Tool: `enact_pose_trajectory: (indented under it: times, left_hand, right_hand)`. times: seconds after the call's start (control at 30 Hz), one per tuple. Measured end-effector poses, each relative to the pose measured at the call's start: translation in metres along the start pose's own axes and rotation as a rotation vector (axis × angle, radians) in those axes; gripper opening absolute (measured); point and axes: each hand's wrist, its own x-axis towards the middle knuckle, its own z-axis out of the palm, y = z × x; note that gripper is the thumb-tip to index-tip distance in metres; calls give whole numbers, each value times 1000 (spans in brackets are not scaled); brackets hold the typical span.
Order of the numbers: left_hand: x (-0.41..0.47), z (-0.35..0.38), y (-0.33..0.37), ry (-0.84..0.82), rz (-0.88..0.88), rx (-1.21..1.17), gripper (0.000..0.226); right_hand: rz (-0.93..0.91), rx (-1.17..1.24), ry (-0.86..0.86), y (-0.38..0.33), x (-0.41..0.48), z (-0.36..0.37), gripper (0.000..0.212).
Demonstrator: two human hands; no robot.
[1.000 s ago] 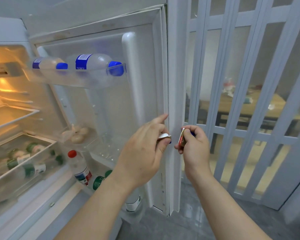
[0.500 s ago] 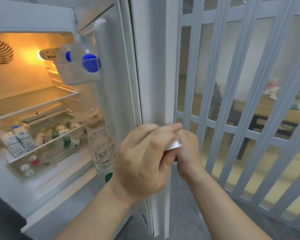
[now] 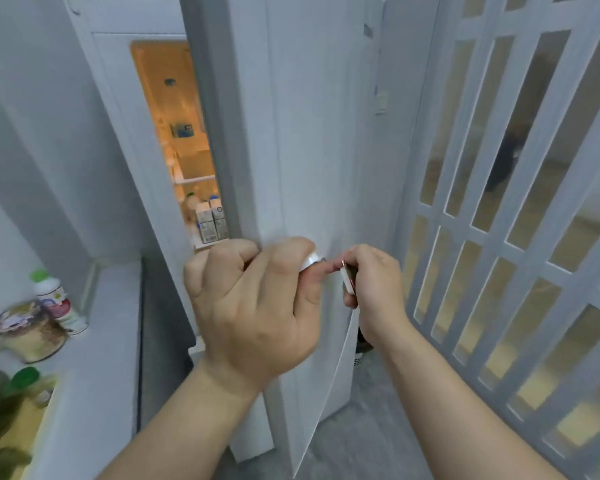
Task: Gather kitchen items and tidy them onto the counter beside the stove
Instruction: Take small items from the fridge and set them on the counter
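- The small white piece [image 3: 310, 263] sits in my left hand [image 3: 257, 303], pinched between thumb and curled forefinger. Only its rim pokes out to the right, and I cannot tell what it is.
- The red-edged flat piece [image 3: 347, 280] is in my right hand [image 3: 374, 289]. My fingers are closed round it, and it stands edge-on with its long side roughly upright.
- The two pieces are just beside each other, almost touching, in front of the fridge door [image 3: 309, 133].
- The door is nearly closed, and a narrow lit gap shows cartons [image 3: 212, 221] inside.
- The counter [image 3: 111, 306] lies down and to my left, so my left hand is the nearer one. A green-capped bottle [image 3: 54, 299] and a jar [image 3: 28, 332] already stand there.
- I judge that both pieces next go leftward and down onto it. The stove itself is out of view.
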Motion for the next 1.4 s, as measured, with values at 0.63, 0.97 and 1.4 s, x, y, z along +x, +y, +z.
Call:
enact_pose_trajectory:
  times: [0.63,0.97,1.4]
  left_hand:
    - [-37,73,-153,-526,-945,-208,7]
    - [-62,117,-227,-447,-1254,-494,16]
    - [-76,196,-113,-747,-1239,-782,16]
  right_hand:
    - [155,-114,-183,9,83,117,24]
    - [184,-58,-217,27,127,151,18]
    - [149,-28,9,68,110,34,9]
